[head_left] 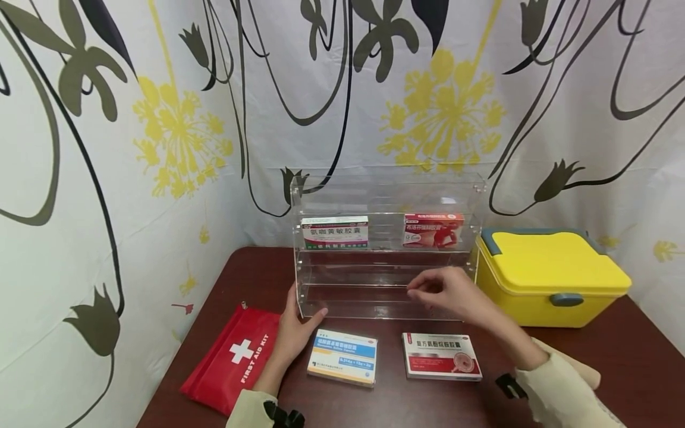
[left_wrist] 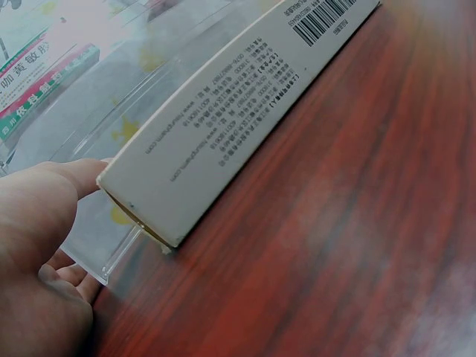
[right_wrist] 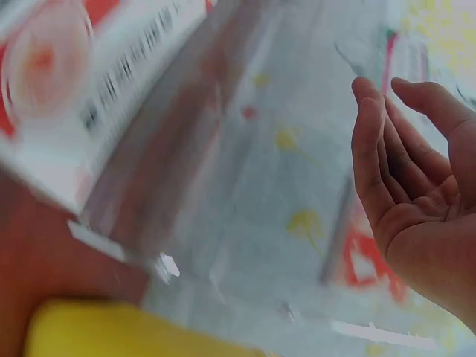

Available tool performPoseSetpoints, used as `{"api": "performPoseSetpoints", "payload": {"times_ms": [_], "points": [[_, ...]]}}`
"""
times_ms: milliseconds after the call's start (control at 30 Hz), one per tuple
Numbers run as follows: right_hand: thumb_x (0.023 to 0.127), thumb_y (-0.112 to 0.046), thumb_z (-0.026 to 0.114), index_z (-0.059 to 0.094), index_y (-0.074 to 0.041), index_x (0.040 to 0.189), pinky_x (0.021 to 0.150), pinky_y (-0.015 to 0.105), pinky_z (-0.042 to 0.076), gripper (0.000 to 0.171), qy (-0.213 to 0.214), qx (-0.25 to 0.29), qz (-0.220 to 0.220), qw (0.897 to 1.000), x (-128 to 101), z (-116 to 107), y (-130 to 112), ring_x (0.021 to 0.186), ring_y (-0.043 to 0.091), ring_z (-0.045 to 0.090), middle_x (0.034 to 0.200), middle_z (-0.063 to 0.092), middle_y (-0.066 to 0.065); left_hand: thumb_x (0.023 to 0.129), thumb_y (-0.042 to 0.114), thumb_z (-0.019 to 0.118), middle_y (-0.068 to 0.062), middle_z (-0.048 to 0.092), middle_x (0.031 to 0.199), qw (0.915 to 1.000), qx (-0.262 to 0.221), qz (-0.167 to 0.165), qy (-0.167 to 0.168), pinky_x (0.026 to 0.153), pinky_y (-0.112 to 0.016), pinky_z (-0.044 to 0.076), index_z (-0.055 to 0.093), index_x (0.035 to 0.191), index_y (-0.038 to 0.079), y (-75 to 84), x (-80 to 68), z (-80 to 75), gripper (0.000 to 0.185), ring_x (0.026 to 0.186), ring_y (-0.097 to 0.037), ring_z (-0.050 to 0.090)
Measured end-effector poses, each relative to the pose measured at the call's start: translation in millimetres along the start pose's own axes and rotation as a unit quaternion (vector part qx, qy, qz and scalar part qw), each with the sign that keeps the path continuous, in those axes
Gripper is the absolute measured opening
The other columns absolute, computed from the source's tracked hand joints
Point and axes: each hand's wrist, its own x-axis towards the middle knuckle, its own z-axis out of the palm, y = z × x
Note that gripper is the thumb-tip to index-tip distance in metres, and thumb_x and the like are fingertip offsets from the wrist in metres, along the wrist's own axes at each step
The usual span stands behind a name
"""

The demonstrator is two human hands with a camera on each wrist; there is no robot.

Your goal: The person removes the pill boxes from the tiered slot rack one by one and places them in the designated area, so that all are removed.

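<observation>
A clear plastic tiered rack (head_left: 385,310) stands at the back of the table. My left hand (head_left: 291,336) grips its lower left corner, thumb in front and fingers round the side. Before the rack's lower tiers hovers my right hand (head_left: 449,291), thumb and fingers loosely bent with nothing between them, as the right wrist view also shows. A white-and-green medicine box (head_left: 335,232) and a red medicine box (head_left: 432,230) stand on an upper tier. On the table lie a blue-and-orange medicine box (head_left: 342,358), beside my left hand, and a red-and-white medicine box (head_left: 442,356), below my right.
To the left lies a red first aid pouch (head_left: 241,356), partly behind my left forearm. A yellow lidded box (head_left: 556,285) stands right of the rack. A beige object (head_left: 580,365) shows beyond my right sleeve. Patterned cloth (head_left: 342,142) hangs behind the table.
</observation>
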Motion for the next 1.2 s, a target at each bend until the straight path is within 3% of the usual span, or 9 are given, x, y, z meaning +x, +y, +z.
{"api": "performPoseSetpoints", "payload": {"times_ms": [200,400,500,633,1000,1200], "points": [[0.088,-0.021,0.075,0.074,-0.017,0.101,0.057,0.028,0.053,0.014,0.063,-0.053,-0.01,0.997,0.1,-54.5,-4.3,0.067,0.015,0.064,0.085,0.071,-0.003,0.084,0.019,0.08,-0.01,0.038,0.152,1.0,-0.006,0.0,-0.001,0.107,-0.055,0.033,0.021,0.156,0.029,5.4,0.0,0.1,0.093,0.136,-0.029,0.04],[0.092,-0.024,0.071,0.074,-0.013,0.107,0.057,0.027,0.052,0.019,0.105,-0.083,-0.009,0.991,5.2,-100.1,-8.7,0.068,0.017,0.065,0.093,0.071,0.001,0.085,0.009,0.077,-0.021,0.038,0.15,0.9999,-0.009,0.002,-0.009,0.106,-0.057,0.033,0.022,0.155,0.011,39.4,-6.6,-5.5,0.089,0.134,-0.039,0.04],[0.092,-0.026,0.071,0.074,-0.014,0.109,0.057,0.028,0.052,0.022,0.116,-0.093,0.012,0.989,8.4,-114.8,-9.9,0.069,0.015,0.065,0.095,0.071,0.004,0.085,0.018,0.078,-0.014,0.038,0.151,0.9999,-0.001,-0.009,-0.011,0.107,-0.054,0.033,0.021,0.156,0.022,24.8,-4.5,-3.8,0.091,0.135,-0.032,0.041],[0.092,-0.028,0.07,0.074,-0.015,0.111,0.06,0.029,0.053,0.024,0.115,-0.11,0.026,0.987,11.9,-127.6,-8.3,0.074,0.015,0.065,0.099,0.072,0.004,0.084,0.028,0.079,-0.004,0.038,0.153,0.9998,0.002,-0.018,-0.011,0.107,-0.05,0.034,0.019,0.153,0.04,-1.8,-0.5,0.2,0.093,0.136,-0.022,0.04],[0.093,-0.031,0.069,0.072,-0.013,0.113,0.061,0.026,0.05,0.027,0.107,-0.127,0.037,0.985,19.6,-138.4,-7.6,0.077,0.02,0.064,0.101,0.071,0.007,0.084,0.027,0.079,-0.009,0.037,0.153,1.0,0.0,0.005,-0.008,0.106,-0.055,0.034,0.019,0.155,0.033,-0.1,0.0,-0.3,0.093,0.136,-0.028,0.04],[0.093,-0.02,0.069,0.07,-0.009,0.116,0.062,0.03,0.054,0.025,0.075,-0.128,0.038,0.988,24.8,-137.6,-9.7,0.078,0.022,0.066,0.106,0.069,0.009,0.084,0.027,0.08,-0.004,0.038,0.152,0.9999,0.002,-0.013,-0.008,0.107,-0.05,0.034,0.02,0.154,0.038,0.4,-0.1,-1.2,0.093,0.135,-0.022,0.041]]}}
